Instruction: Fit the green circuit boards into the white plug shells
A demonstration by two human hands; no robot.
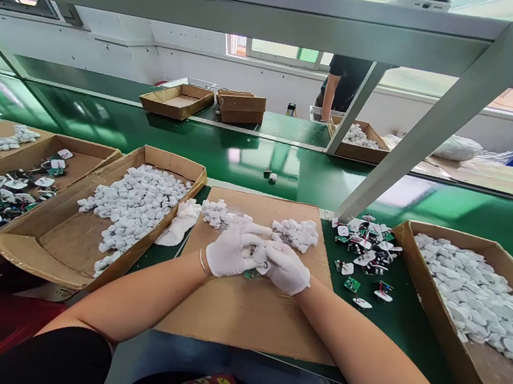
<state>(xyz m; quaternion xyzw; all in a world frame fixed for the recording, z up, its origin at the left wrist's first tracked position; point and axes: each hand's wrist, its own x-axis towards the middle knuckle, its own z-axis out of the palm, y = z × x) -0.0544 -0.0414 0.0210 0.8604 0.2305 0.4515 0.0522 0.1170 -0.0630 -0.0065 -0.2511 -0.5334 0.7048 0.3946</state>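
Both hands wear white gloves and meet over a cardboard sheet (246, 317). My left hand (232, 250) is closed, its fingertips pinching a small white plastic part (260, 256). My right hand (289, 268) is closed on the same part from the other side. A bit of green circuit board (249, 274) shows just below the fingers; whether it is joined to the white part I cannot tell. Behind the hands lie two piles of white plastic pieces, a left pile (217, 213) and a right pile (297, 233).
Left stand a box of white pieces (136, 212) and a box of wired circuit boards (7, 195). Right are loose wired boards (368, 242) and another box of white pieces (488, 293). A slanted metal post (421, 134) rises nearby. A person (339, 85) stands beyond the bench.
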